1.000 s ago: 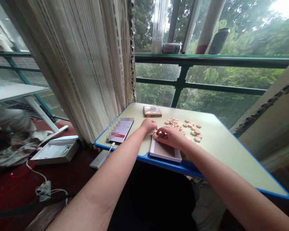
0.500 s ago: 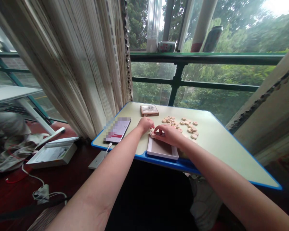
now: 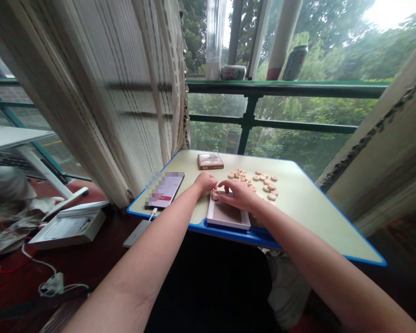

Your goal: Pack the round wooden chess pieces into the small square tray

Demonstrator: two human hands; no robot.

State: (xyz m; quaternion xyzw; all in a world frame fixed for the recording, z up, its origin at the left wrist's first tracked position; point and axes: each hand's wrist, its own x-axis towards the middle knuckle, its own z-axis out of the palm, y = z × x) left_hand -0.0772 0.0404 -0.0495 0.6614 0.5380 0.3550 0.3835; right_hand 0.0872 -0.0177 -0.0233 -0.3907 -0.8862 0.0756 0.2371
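My left hand (image 3: 205,183) is at the far left corner of a shallow white box tray (image 3: 229,213), its fingertips pinched on a wooden Chinese chess piece that they mostly hide. Just below those fingertips, another Chinese chess piece (image 3: 215,194) with a red mark sits in the tray's corner. Over the tray's far side reaches my right hand (image 3: 239,194), thumb and curved index finger apart, the thumb beside the corner piece. Beyond this hand lies a loose group of round wooden pieces (image 3: 241,175), some overlapping. The right hand and forearm hide part of the tray's right side.
A brown, flat printed box (image 3: 211,161) lies at the back of the blue-edged table (image 3: 315,217). To the left is a tablet (image 3: 166,189) with a white cable. Cans (image 3: 296,62) stand or lie on the window ledge. An open white box (image 3: 69,225) is on the floor.
The view has shifted slightly. The right hand's index finger has come nearer the left fingertips, and its thumb has drawn back slightly from the corner piece. The left hand stays at the tray corner.
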